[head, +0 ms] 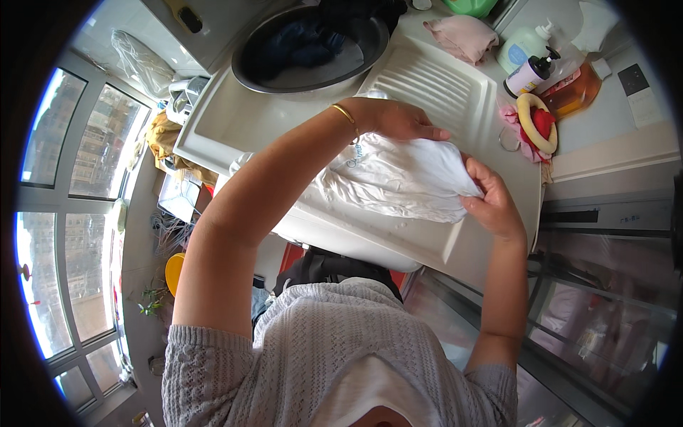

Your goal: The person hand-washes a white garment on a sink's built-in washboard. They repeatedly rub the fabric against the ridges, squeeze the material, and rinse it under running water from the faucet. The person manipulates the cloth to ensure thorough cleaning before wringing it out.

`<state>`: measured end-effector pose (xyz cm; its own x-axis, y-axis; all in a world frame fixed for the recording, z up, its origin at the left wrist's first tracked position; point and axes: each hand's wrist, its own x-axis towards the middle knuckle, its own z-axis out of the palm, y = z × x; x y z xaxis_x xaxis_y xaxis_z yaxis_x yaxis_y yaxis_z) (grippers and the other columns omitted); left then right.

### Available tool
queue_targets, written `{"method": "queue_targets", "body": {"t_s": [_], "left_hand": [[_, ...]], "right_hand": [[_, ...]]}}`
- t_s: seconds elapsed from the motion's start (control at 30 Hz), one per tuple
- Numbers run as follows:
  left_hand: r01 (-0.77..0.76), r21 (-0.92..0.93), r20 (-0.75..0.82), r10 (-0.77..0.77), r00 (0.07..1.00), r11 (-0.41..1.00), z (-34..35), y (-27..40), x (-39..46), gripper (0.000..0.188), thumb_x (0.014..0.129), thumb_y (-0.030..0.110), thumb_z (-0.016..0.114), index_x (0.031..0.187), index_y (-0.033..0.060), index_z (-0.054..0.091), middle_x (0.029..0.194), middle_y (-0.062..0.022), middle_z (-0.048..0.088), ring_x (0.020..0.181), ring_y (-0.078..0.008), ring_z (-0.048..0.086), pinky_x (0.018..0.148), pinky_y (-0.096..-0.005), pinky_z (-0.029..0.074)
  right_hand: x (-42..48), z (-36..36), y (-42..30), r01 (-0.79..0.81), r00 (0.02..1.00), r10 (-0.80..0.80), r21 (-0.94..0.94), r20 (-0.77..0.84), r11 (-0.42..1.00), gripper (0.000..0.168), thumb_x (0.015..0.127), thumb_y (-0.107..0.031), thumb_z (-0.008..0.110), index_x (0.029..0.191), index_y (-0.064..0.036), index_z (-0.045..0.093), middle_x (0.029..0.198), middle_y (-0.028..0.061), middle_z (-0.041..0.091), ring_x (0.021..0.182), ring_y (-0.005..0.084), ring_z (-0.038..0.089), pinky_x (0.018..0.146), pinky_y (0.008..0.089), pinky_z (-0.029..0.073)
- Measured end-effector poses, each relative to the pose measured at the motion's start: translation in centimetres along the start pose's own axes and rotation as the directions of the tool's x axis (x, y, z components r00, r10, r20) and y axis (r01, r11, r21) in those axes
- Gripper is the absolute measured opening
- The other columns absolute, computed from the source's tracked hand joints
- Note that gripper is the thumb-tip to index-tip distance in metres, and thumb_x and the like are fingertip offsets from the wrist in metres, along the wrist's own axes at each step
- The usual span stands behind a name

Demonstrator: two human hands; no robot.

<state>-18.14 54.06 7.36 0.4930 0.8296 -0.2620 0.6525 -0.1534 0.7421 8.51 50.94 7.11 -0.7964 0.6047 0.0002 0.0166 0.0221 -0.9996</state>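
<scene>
A wet white cloth garment [400,179] with blue lettering lies bunched across the ribbed washboard [427,80] of a white laundry sink. My right hand [486,195] pinches its right edge between thumb and fingers. Bent over the garment's upper edge, my left hand [408,121] has its fingers partly curled; whether they grip the fabric is hidden. A gold bangle [346,115] is on the left wrist. Behind the left arm, a metal basin [243,80] holds dark cloth [304,45] in cloudy water.
At the back right stand a pale green pump bottle [520,47], a white bottle with a black pump [528,74] and an amber bottle [579,93]. A pink cloth [463,37] lies beside them. A cream ring [525,125] rests on the sink's right edge. Windows line the left.
</scene>
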Motion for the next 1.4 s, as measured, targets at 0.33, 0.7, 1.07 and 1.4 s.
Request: {"method": "queue_targets", "body": {"t_s": [0.33,0.7,1.07,1.4], "left_hand": [[-0.125,0.284,-0.251,0.199,0.947,0.951,-7.0,2.4,-4.6,0.037,0.079,0.036,0.077,0.085,0.0011,0.065,0.074,-0.0076,0.059,0.073,-0.0166,0.056,0.071,-0.0300,0.045],[-0.083,-0.352,-0.299,-0.028,0.954,0.932,-4.3,-1.2,-9.0,0.032,0.094,0.035,0.063,0.106,0.0048,0.068,0.091,0.0033,0.067,0.083,-0.0076,0.060,0.075,-0.0261,0.049],[-0.337,-0.885,-0.318,-0.111,0.941,-0.320,4.3,-4.0,-6.7,0.057,0.095,0.054,0.051,0.132,0.0097,0.051,0.126,-0.0115,0.059,0.115,-0.0254,0.058,0.099,-0.0428,0.048],[-0.353,-0.936,-0.311,-0.481,0.820,0.003,5.9,-6.2,-2.8,0.041,0.100,0.045,0.038,0.093,0.0076,0.053,0.064,-0.0030,0.046,0.055,-0.0176,0.045,0.049,-0.0344,0.038]], "right_hand": [[-0.1,-1.0,0.6,-0.036,0.998,0.051,0.320,-0.038,0.947,0.050,0.076,-0.013,0.070,0.119,-0.003,0.046,0.112,0.0019,0.049,0.099,0.0094,0.050,0.086,0.0228,0.040],[3.2,1.8,-0.6,-0.071,0.946,0.077,0.031,-0.316,0.997,0.016,0.097,-0.018,0.060,0.103,-0.005,0.055,0.077,-0.0080,0.046,0.071,0.0014,0.039,0.062,0.0174,0.032],[10.3,7.7,0.0,0.205,0.772,-0.175,-0.021,-0.612,0.978,0.027,0.103,-0.025,0.050,0.094,-0.001,0.059,0.084,-0.0055,0.050,0.077,0.0044,0.041,0.073,0.0191,0.038],[18.1,12.1,1.4,-0.339,0.843,-0.405,-0.934,-0.355,0.112,0.036,0.096,-0.039,0.053,0.076,-0.011,0.062,0.068,0.0161,0.065,0.061,0.0381,0.064,0.055,0.0492,0.049]]}}
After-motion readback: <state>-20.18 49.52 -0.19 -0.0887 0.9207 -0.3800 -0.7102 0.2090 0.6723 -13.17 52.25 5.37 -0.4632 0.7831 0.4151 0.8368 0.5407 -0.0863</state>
